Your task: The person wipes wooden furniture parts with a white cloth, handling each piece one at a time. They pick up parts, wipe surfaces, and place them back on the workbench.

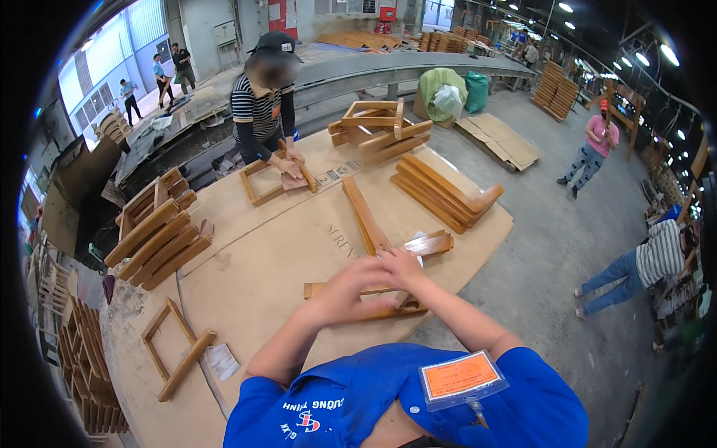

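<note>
My left hand [352, 291] is smeared by motion, its fingers stretched and apart over a wooden frame part [312, 290] lying close to me. Beside it, my right hand [401, 269] has its fingers curled at the near end of a brown wooden frame [364, 213]; its fingertips are partly hidden. Something white [420, 260] shows by that hand, next to a glossy wooden piece [432, 243]. Both hands are above the cardboard-covered table [269, 269].
Across the table a co-worker [261, 104] presses a cloth-like pad [295, 179] on a wooden frame [258, 187]. Stacked frames stand at left [160, 231], far side [377, 127] and right [441, 194]. Another frame [175, 347] lies near left. Two people stand on the right-hand floor.
</note>
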A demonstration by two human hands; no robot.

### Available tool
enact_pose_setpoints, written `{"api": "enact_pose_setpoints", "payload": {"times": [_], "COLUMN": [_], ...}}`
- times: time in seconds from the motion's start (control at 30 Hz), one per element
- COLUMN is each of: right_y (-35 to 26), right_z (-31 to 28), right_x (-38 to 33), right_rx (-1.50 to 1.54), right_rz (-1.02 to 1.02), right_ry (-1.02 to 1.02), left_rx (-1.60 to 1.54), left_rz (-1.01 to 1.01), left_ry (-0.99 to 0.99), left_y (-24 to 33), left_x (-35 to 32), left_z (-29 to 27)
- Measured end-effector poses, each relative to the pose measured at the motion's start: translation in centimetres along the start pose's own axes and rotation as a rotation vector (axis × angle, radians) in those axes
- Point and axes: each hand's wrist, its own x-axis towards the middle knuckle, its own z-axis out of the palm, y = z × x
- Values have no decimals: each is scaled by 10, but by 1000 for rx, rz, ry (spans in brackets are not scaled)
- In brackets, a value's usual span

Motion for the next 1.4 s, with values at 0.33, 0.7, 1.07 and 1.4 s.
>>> {"api": "enact_pose_setpoints", "payload": {"times": [0.33, 0.7, 1.07, 1.4], "right_y": [2, -4, -6, -14], "right_z": [0, 1, 8, -1], "right_x": [3, 1, -1, -11], "right_rx": [82, 99, 172, -61], "right_rz": [-14, -12, 14, 112], "right_ry": [56, 21, 188, 123], "left_rx": [-1334, -1042, -1077, 246], "left_rz": [547, 598, 486, -482], "left_ry": [-690, -67, -379, 125], "left_y": [125, 95, 118, -93], "left_x": [40, 16, 39, 13], "left_z": [-1, -66, -17, 23]}}
